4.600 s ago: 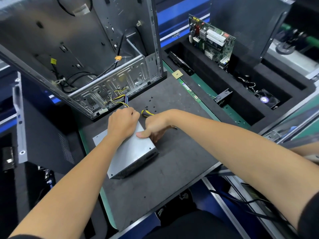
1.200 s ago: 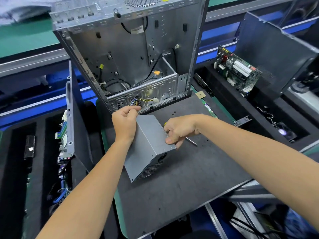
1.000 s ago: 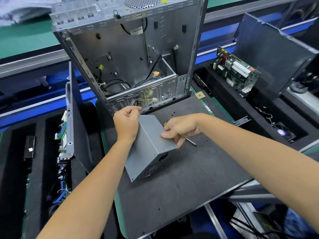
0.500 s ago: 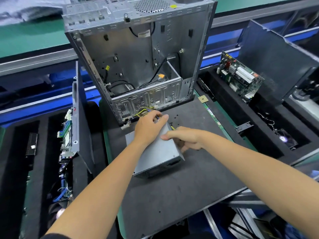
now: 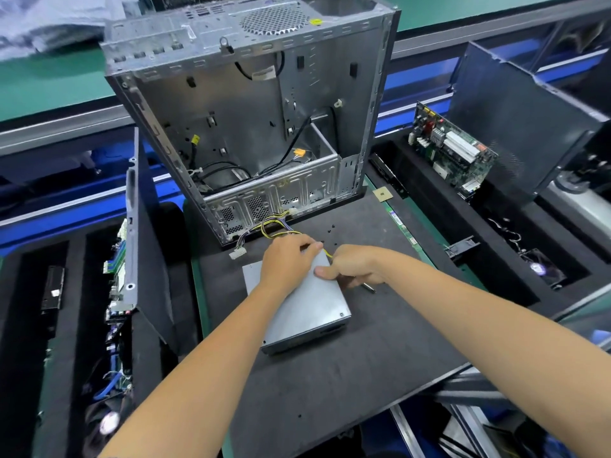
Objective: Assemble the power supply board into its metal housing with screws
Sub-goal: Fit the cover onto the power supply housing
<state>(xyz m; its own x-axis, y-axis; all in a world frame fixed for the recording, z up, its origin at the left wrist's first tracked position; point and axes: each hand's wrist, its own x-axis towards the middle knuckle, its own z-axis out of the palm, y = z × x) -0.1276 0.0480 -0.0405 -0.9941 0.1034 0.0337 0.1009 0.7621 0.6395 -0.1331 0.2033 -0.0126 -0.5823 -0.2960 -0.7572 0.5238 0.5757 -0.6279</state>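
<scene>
The grey metal power supply box (image 5: pixel 307 312) lies flat on the black mat (image 5: pixel 330 385), in front of the open computer case (image 5: pixel 251 110). My left hand (image 5: pixel 287 259) rests on its far end, fingers curled over the far edge. My right hand (image 5: pixel 353 266) grips its far right edge with the thumb on top. Yellow and black wires (image 5: pixel 267 226) run from the box's far end to a white connector (image 5: pixel 238 252) and towards the case. A screwdriver shaft (image 5: pixel 368 287) pokes out from under my right hand. Small black screws (image 5: pixel 330 228) lie on the mat.
A dark side panel (image 5: pixel 139 226) stands upright left of the mat. Right of it, a black foam tray holds a green circuit board (image 5: pixel 453 153), a small fan (image 5: pixel 539 269) and another upright panel (image 5: pixel 515 120). A green conveyor runs behind the case.
The power supply box stood tilted on its edge a second ago; it now lies flat on the mat. Both hands stayed on it and moved to its far end.
</scene>
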